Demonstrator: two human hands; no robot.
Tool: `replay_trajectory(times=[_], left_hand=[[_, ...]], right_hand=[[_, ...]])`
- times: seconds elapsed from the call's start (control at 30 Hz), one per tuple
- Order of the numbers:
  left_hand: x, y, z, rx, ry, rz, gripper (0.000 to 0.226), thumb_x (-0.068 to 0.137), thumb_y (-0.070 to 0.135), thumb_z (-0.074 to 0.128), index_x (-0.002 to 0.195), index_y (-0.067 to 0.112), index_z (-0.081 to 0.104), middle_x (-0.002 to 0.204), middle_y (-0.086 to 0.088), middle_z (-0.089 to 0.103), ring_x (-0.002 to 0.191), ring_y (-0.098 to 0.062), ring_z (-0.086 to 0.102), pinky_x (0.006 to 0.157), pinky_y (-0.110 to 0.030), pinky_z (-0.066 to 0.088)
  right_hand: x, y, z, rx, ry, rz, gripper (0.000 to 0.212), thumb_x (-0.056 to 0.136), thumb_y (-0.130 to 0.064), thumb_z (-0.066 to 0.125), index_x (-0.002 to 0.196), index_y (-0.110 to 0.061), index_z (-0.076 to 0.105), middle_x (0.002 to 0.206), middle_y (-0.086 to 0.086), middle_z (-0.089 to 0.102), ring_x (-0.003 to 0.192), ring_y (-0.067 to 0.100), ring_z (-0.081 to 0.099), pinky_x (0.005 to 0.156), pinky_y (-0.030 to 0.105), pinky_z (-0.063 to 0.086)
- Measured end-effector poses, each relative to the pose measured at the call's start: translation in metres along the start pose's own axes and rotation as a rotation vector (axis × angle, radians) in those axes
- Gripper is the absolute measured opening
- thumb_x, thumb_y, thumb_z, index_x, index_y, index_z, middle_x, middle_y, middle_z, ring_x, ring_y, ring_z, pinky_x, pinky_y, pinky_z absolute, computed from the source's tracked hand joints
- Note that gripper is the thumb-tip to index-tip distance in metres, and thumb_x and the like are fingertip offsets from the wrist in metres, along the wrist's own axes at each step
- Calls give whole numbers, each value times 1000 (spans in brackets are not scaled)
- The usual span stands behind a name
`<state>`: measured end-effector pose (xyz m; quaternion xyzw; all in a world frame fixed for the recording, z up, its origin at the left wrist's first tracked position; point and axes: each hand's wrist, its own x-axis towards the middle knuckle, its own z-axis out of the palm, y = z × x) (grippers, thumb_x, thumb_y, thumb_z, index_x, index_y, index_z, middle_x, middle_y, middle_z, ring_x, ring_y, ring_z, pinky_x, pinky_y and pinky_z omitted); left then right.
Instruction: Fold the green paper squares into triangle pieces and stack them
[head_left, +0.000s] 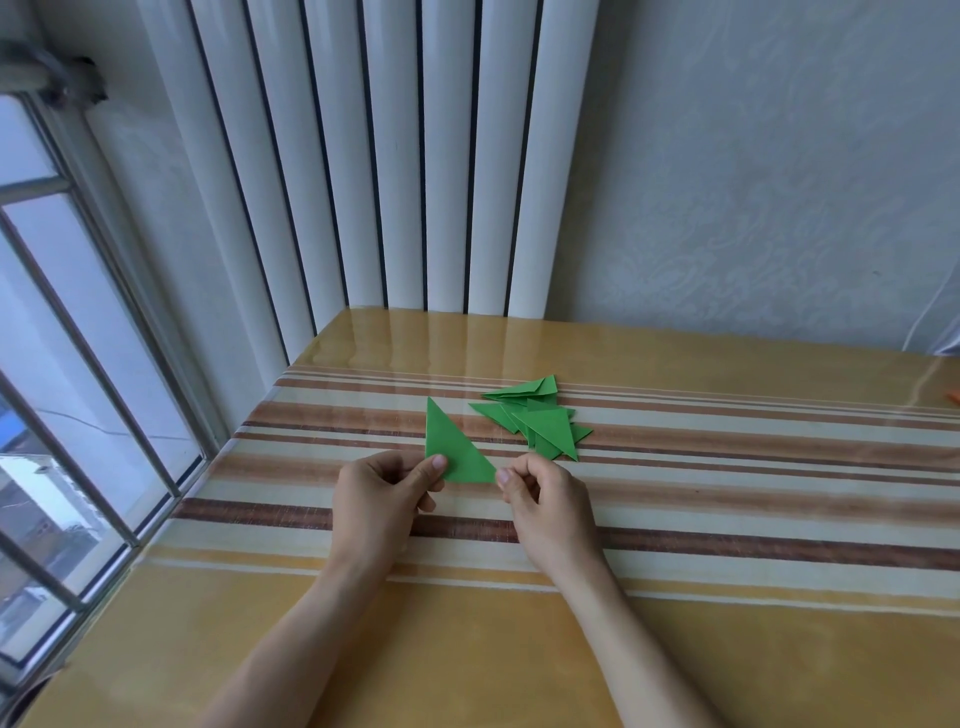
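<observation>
Above the striped tabletop (727, 499), the left hand (382, 499) pinches the lower left part of a green paper triangle (451, 447) between thumb and fingers, while the right hand (545, 501) pinches its lower right tip with curled fingers. Just beyond the right hand, a loose pile of folded green triangles (540, 421) lies on the tabletop, apart from the held piece, near the white radiator (395, 156).
</observation>
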<state>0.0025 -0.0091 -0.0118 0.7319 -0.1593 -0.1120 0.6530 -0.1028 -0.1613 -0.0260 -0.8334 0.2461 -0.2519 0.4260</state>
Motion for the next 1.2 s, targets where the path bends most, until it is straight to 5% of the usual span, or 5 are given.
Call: replay_trajectory(times=[0.47,0.63,0.77,0.97,1.2], left_hand=[[-1,1,-1,-1,33,-20,12,91,25,79,82,17,81,60,-1,71,53,-9,59,61,-28,50],[-1,1,-1,2,42,-35,12,89,24,81,83,14,79,64,-1,73,56,-9,63,53,-20,49],[-2,1,-2,11,59,-38,12,89,24,81,84,14,79,68,-1,75,57,-7,65,48,-16,47],[-6,2,1,40,48,-22,15,90,24,80,82,12,78,69,-2,75,54,-4,63,48,-13,47],[-10,3,4,95,53,59,17,97,27,72,83,18,76,72,2,75,64,-9,70,55,-20,51]], right_hand=[[0,-2,-2,-46,-16,-2,22,100,-22,67,78,-24,64,65,-14,58,62,0,54,56,13,38],[3,0,-9,-17,85,61,25,99,-27,68,74,-22,69,63,-7,64,62,8,61,58,25,46],[8,7,-21,35,323,221,31,97,-26,70,68,-18,71,57,-2,67,54,22,67,57,37,57],[8,12,-26,153,485,364,28,98,-19,73,71,-11,74,49,-2,66,36,14,62,40,14,43],[7,8,-27,163,509,359,9,97,-15,73,90,-17,78,74,-7,74,38,17,64,50,29,57]])
